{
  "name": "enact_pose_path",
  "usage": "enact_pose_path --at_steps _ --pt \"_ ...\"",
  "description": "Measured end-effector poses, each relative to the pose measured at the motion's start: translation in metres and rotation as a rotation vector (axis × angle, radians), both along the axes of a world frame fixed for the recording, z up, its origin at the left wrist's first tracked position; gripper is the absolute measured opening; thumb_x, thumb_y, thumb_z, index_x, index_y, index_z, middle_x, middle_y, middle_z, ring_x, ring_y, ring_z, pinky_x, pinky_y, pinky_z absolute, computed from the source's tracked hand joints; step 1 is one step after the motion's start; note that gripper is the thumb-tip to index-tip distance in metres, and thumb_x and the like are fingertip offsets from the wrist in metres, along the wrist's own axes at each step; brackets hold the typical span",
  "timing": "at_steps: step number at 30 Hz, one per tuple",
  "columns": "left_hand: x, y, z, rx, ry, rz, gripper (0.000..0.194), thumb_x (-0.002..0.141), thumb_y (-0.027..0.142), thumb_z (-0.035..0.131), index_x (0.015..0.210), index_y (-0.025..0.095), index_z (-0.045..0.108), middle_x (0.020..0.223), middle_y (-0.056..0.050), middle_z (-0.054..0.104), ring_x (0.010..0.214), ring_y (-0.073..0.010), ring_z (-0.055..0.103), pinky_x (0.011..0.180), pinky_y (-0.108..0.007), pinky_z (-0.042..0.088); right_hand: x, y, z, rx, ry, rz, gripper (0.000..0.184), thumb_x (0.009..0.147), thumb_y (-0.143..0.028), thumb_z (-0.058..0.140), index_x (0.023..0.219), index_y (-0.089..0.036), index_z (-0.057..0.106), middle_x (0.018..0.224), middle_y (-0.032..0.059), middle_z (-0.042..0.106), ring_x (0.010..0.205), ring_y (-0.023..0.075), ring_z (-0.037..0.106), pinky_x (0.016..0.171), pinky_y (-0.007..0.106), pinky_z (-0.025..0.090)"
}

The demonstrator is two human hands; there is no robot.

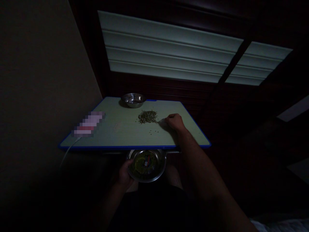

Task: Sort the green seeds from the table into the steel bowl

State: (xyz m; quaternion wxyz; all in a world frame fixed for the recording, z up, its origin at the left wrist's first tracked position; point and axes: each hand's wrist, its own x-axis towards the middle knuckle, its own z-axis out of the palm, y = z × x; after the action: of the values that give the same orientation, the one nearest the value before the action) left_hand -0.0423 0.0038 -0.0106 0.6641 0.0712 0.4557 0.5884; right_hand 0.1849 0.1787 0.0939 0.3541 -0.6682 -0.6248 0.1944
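Observation:
My left hand point(126, 175) grips the left rim of a shiny metal bowl point(158, 175), held just below the table's front edge. Inside the bowl lies a green mass point(138, 164) with a small dark, orange and white label on it; its kind is unclear in the dim light. On the table, my right hand point(175, 121) pinches a small, pale, see-through piece point(162, 122) that I cannot name. Its tip is at the right edge of a loose pile of small brown grains or beans point(147, 116). A few single grains lie in front of the pile.
The pale folding-style table point(116, 137) has a blue edge. A second metal bowl point(133, 100) stands at its back. At the left lies a blurred-out pinkish device point(89, 124) with a white cable point(69, 150) hanging over the edge. Wall and dark wooden panels border the table.

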Motion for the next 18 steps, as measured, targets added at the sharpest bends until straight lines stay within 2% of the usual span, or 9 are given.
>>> enact_pose_path --at_steps 10,18 --pt "0.002 0.001 -0.002 0.014 0.025 0.033 0.017 0.062 0.030 0.066 0.070 0.017 0.074 0.070 -0.008 0.077 0.080 -0.0301 0.073 0.078 -0.040 0.057 -0.018 -0.006 0.003 0.001 0.085 0.193 0.015 0.068 -0.028 0.059 0.063 -0.016 0.065 0.057 0.0002 0.061 0.054 0.0117 0.050 0.055 0.024 0.039" --pt "0.001 0.001 0.002 0.010 0.019 0.000 0.017 0.062 0.030 0.065 0.068 0.017 0.074 0.069 -0.008 0.076 0.079 -0.0293 0.073 0.075 -0.039 0.058 0.001 0.005 -0.003 0.166 0.095 -0.005 0.014 0.070 -0.026 0.054 0.068 -0.017 0.065 0.066 -0.0006 0.064 0.065 0.0135 0.056 0.064 0.025 0.041"
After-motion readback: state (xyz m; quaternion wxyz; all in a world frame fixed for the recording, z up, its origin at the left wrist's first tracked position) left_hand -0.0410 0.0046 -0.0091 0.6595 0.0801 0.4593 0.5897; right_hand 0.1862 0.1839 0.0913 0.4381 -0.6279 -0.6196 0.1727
